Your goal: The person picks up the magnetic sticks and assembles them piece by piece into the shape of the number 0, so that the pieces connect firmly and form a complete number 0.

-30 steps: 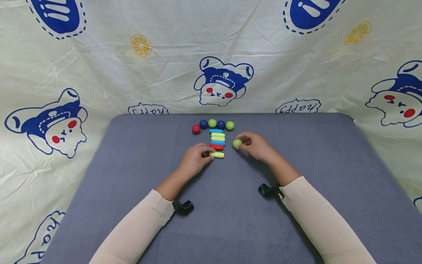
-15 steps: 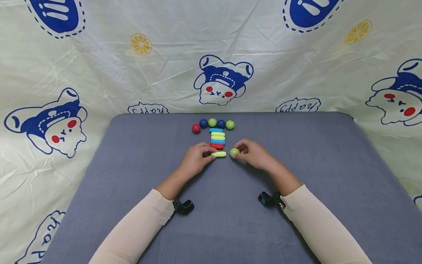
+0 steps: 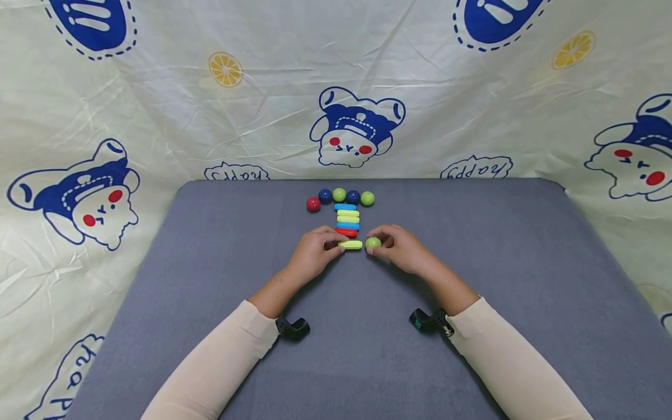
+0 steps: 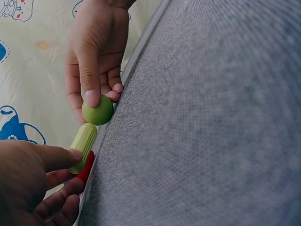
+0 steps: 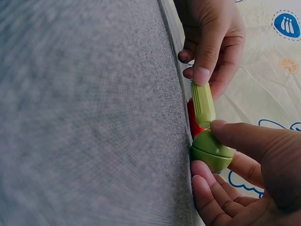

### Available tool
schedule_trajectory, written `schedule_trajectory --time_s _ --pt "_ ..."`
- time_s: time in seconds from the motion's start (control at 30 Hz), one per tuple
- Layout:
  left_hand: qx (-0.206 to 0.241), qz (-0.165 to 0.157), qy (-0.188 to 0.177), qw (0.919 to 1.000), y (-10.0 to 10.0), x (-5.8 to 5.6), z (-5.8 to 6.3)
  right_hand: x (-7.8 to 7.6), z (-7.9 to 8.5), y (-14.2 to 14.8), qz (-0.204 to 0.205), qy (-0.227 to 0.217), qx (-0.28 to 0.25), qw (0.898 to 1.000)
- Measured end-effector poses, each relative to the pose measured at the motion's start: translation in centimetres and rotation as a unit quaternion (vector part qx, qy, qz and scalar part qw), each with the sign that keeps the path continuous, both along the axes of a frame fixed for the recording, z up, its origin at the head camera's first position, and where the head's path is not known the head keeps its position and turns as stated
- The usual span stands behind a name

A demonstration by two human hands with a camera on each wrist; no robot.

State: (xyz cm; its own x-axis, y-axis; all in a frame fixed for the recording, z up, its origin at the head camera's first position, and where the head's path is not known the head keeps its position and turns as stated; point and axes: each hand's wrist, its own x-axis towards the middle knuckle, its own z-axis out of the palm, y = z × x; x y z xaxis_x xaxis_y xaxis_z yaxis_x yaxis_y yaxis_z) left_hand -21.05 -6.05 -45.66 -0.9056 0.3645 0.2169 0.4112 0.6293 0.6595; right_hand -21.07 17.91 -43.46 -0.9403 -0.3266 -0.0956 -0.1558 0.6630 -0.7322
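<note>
My left hand (image 3: 312, 254) pinches a ridged yellow-green rod (image 3: 353, 245) by its left end, between thumb and fingers. A green ball (image 3: 373, 243) with a groove round it is held in the fingers of my right hand (image 3: 401, 249). The ball sits at the rod's right end; in the right wrist view the rod's end (image 5: 205, 123), with a small hole in it, faces the ball (image 5: 212, 149). Just beyond the held rod lies a red rod (image 3: 346, 233), partly covered by my left fingers.
Beyond the red rod, blue rods (image 3: 345, 207) and yellow-green rods (image 3: 348, 216) lie stacked in a column on the grey table (image 3: 236, 233). Behind them curves a row of balls: a red ball (image 3: 313, 204), blue balls (image 3: 325, 196) and green balls (image 3: 368, 199). A patterned cloth (image 3: 273, 116) hangs behind.
My right hand has brought the green ball nearer and slightly left, to the rod's end. My left hand has shifted the yellow-green rod a little to the right.
</note>
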Motion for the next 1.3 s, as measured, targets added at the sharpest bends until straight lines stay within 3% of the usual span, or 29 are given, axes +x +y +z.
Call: schedule_trajectory --time_s 0.93,1.3 --pt "0.009 0.001 -0.004 0.9999 0.11 0.14 0.25 0.26 -0.12 -0.39 0.005 0.009 -0.011 1.000" --pt "0.047 0.011 -0.009 0.9988 -0.08 -0.03 0.45 0.10 -0.53 -0.11 0.014 -0.004 -0.043 0.999"
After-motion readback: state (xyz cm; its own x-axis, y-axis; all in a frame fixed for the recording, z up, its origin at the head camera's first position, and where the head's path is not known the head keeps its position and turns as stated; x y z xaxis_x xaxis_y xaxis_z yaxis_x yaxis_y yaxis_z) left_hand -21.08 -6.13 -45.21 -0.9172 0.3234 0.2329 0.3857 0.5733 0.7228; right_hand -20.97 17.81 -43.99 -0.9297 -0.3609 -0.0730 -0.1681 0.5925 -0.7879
